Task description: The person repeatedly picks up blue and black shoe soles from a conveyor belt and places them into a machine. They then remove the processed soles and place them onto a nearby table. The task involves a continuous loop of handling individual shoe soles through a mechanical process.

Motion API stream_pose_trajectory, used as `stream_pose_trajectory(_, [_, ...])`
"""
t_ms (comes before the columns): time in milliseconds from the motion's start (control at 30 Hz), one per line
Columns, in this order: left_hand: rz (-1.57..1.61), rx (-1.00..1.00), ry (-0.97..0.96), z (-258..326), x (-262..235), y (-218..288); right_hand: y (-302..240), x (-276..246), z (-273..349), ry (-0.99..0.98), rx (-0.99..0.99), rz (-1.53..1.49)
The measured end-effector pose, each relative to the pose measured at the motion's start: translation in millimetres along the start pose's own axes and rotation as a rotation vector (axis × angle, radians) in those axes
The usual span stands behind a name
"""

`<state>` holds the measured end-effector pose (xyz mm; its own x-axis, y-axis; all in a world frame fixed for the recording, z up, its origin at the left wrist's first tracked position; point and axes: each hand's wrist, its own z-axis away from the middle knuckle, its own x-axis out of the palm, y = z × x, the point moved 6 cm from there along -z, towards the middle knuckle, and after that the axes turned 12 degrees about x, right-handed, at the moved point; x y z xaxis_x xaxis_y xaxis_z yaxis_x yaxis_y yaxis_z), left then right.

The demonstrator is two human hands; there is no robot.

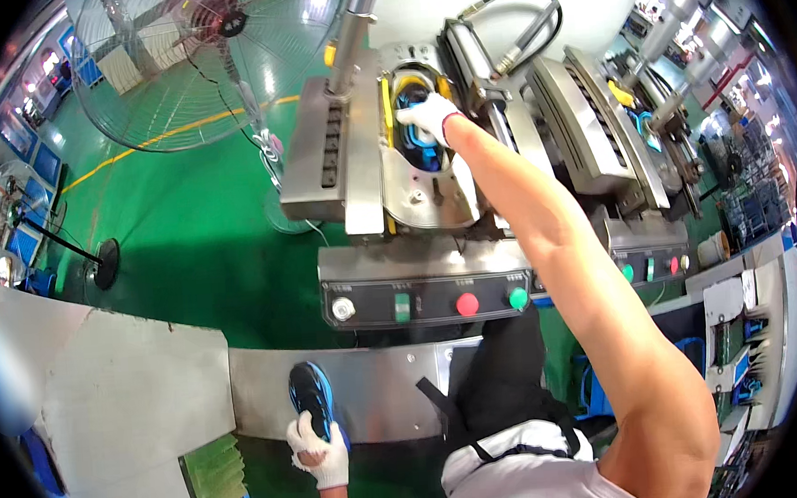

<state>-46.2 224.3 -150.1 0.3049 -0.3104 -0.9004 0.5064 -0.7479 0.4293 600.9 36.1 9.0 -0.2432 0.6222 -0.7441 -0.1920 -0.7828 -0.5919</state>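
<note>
Watching remotely, I see the left hand [321,450] at seven o'clock grasping a black-and-blue shoe [309,389] by the bench [380,387], outside the machine [441,205]; toward twelve, the right hand [428,117] covers a second shoe [427,160] inside, grip unclear. One seems placed, one remains.

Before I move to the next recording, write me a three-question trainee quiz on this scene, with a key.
1. What does the left hand hold?
2. True or false: the right hand is well away from the machine.
3. In the picture, where is the large fan relative to the machine? (a) left (b) right (c) below

Key:
1. A black-and-blue shoe.
2. False; it is inside the machine, at another blue-and-black shoe.
3. (a).
</note>
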Motion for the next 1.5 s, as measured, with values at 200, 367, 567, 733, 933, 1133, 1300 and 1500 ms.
stream_pose_trajectory(200, [-0.009, -0.143, -0.094, 26, -4, 26, 44, -14, 254, 0.045, -0.659, -0.124])
stream_pose_trajectory(367, [0.090, 0.410, -0.138, 19, 5, 51, 224, 4, 334, 0.097, -0.563, 0.204])
stream_pose_trajectory(567, [0.040, 0.559, -0.229, -20, -3, 85, 271, 32, 316, 0.132, -0.594, 0.266])
stream_pose_trajectory(733, [0.304, 0.736, -0.203, -20, -15, 217, 321, 11, 404, -0.347, -0.548, -0.164])
stream_pose_trajectory(933, [0.654, 1.136, -0.452, 38, 36, 435, 419, -20, 488, -0.282, -0.332, -0.595])
stream_pose_trajectory(1133, [0.858, 1.707, -0.771, 152, 33, 634, 491, -126, 565, 0.599, 0.019, -0.801])
stream_pose_trajectory(1300, [1.169, 1.954, -0.790, 217, 6, 697, 620, -185, 577, 1.217, 0.254, -1.258])
stream_pose_trajectory(1500, [0.832, 1.941, -1.007, 224, 80, 652, 752, -392, 546, 1.679, 0.365, -0.733])
